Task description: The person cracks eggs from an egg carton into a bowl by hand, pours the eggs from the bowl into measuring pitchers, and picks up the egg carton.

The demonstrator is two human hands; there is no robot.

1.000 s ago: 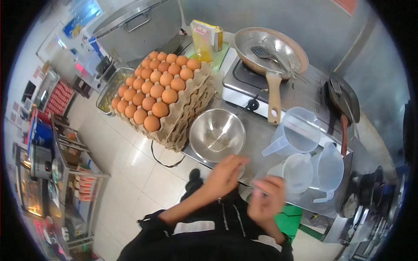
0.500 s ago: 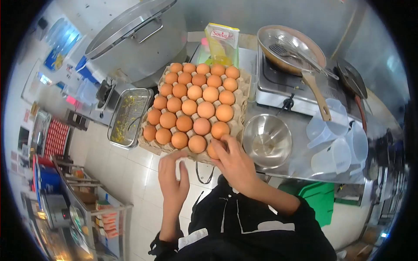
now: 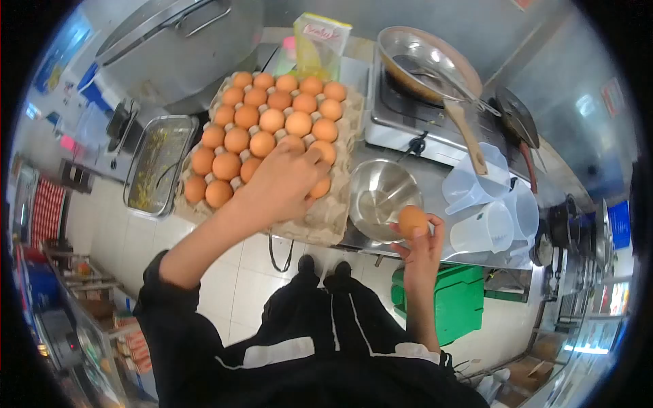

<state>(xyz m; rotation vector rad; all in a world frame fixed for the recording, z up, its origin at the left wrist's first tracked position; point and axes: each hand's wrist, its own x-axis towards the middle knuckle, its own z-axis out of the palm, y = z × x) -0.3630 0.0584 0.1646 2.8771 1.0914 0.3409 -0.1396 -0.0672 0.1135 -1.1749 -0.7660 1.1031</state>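
Egg, one, sits pinched between thumb and fingers of the right hand, long axis hard to tell, with one metal bowl just beyond and leftward, nearer this hand than the other. Left hand, half-curled, covers part of the tray, about twenty-six eggs showing; whether it grips any, I cannot tell. Three plastic jugs stand rightward of both hands.
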